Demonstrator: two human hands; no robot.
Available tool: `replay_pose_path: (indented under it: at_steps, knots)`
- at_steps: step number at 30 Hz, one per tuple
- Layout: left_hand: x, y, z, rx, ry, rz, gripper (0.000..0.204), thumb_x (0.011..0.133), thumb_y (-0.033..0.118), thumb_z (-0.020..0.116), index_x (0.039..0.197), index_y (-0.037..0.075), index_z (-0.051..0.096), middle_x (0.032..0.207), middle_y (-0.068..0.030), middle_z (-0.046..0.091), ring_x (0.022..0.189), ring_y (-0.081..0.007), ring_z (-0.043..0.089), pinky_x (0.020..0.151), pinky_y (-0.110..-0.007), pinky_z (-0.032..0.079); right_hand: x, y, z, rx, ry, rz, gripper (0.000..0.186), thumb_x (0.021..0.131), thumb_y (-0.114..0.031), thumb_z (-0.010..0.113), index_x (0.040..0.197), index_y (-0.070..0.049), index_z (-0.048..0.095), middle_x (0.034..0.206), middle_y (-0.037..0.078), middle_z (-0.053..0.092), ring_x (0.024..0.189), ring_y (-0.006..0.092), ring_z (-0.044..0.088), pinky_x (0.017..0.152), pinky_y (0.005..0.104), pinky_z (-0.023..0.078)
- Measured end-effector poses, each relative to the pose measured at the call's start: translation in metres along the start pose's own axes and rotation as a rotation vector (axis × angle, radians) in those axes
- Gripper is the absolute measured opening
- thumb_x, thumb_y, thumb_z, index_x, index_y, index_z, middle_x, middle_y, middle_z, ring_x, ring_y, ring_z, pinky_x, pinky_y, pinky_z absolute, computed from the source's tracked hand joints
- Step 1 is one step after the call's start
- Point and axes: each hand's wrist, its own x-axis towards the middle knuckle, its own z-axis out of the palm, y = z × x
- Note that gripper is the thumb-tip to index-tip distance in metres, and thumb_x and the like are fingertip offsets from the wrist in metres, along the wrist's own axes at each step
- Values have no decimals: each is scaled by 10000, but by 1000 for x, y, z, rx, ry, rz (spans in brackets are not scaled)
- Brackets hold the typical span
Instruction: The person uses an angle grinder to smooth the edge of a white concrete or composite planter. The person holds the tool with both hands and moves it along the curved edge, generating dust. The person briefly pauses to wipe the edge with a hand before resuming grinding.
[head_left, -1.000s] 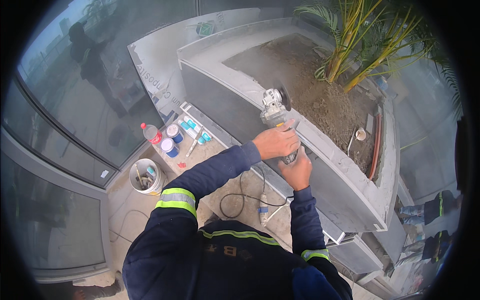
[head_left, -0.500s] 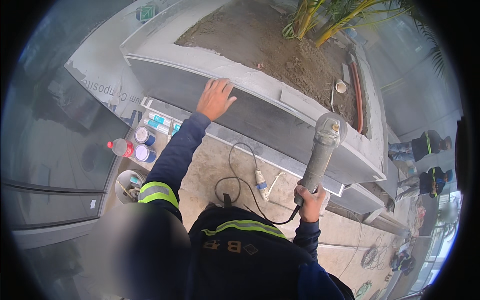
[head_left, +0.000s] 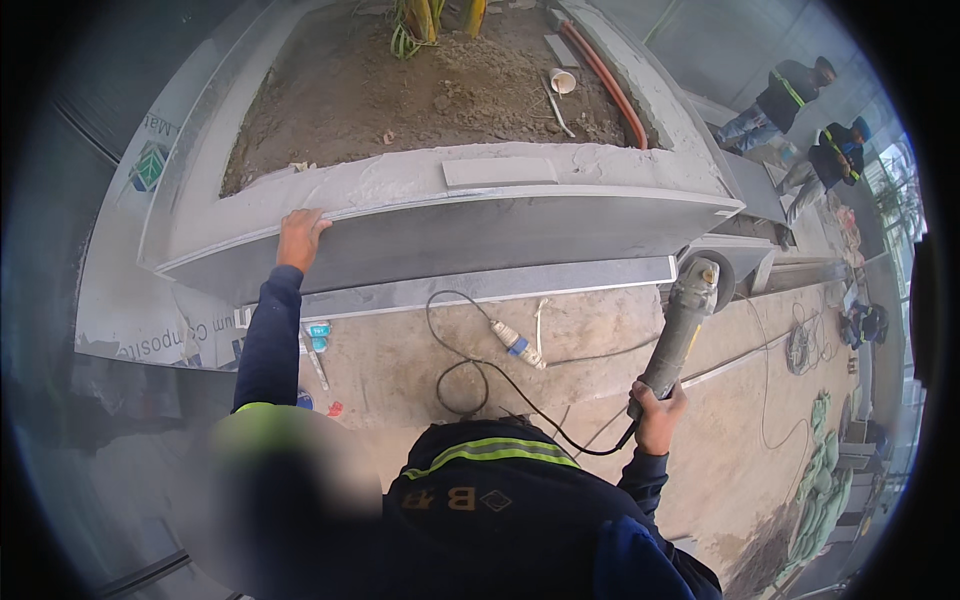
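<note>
An angle grinder (head_left: 680, 325) with a grey body and a round disc at its far end points up and away on the right. My right hand (head_left: 660, 415) is wrapped round its rear end, where a black cord leaves it. Ahead and to the left, my left hand (head_left: 300, 238) rests on the top edge of a long dark grey panel (head_left: 450, 238). Its fingers reach over the edge with the thumb apart; part of the fingertips is hidden. This panel faces the near side of a planter (head_left: 350, 183) with a pale rim.
Soil (head_left: 390, 110) with a white cup (head_left: 562, 81) and orange pipe (head_left: 605, 82) fills the planter. A power connector (head_left: 515, 342) and looped cord lie on the floor. Two people (head_left: 790, 95) (head_left: 838, 155) stand at the far right; another (head_left: 863, 325) is lower down. Green sacks (head_left: 825, 480) lie right.
My view has swung to the right. The grinder's head has moved from in front of the panel to beyond its right end. My left hand stays at the panel's top edge.
</note>
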Motion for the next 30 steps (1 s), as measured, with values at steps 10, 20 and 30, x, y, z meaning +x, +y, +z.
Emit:
replay_pose_path:
  at_steps: [10,20,30]
  knots:
    - [54,-20,-41,-21,-67,197,314,979,252,725,1185,15,730,1024,-185,715,980,-416,671,866,-498,540,18,-14,-35,5,144,-78,307,788,-174,787,969,40,662,797,71,685,712,157,634,682,320,513]
    - [296,157,-30,267,217,-76,835,970,584,679,1658,236,359,1542,-124,507,1335,-309,574,1106,-660,463,28,-29,-20,41,57,-98,314,791,-194,765,976,37,660,785,86,666,666,169,618,656,316,501]
    - [184,208,92,-176,-430,94,705,927,516,767,1476,97,625,1468,-197,611,1368,-377,556,1152,-484,438,16,-29,-10,140,7,-43,294,811,-162,747,1000,41,649,783,74,640,635,165,614,593,307,487]
